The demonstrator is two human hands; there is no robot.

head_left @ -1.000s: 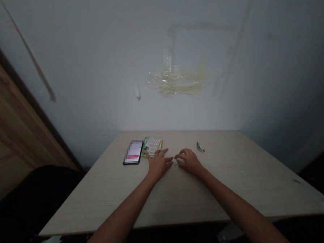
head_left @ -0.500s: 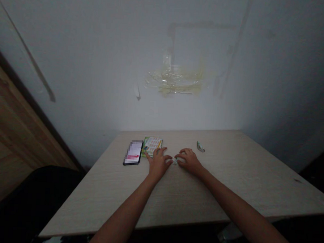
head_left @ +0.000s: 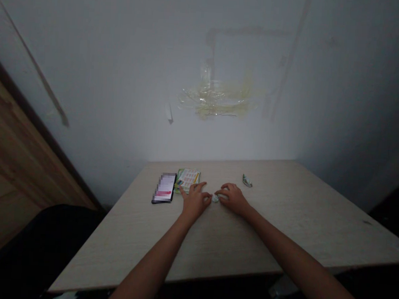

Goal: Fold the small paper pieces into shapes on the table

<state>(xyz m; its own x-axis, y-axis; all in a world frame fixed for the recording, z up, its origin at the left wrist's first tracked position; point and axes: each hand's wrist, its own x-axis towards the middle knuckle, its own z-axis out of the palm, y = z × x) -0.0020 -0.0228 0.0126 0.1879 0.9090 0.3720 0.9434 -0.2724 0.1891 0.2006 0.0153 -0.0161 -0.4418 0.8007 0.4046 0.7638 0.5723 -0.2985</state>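
Both my hands rest on a pale wooden table point(head_left: 282, 225) near its far edge. My left hand point(head_left: 195, 201) lies with fingers spread, its thumb tip against a small white folded thing point(head_left: 215, 198). My right hand point(head_left: 233, 198) has its fingers curled and pinches the same small white thing from the right. What the white thing is I cannot make out in the dim light. A green printed card point(head_left: 187, 179) lies just beyond my left fingertips.
A phone point(head_left: 164, 188) with a lit screen lies left of the card. A small crumpled wrapper point(head_left: 247, 181) sits to the right of my right hand. A white wall with old tape marks point(head_left: 217, 99) rises behind the table; a wooden panel point(head_left: 14, 166) stands at left.
My hands have barely shifted. The left fingers have drawn slightly closer together and the small white thing stays between the two hands.
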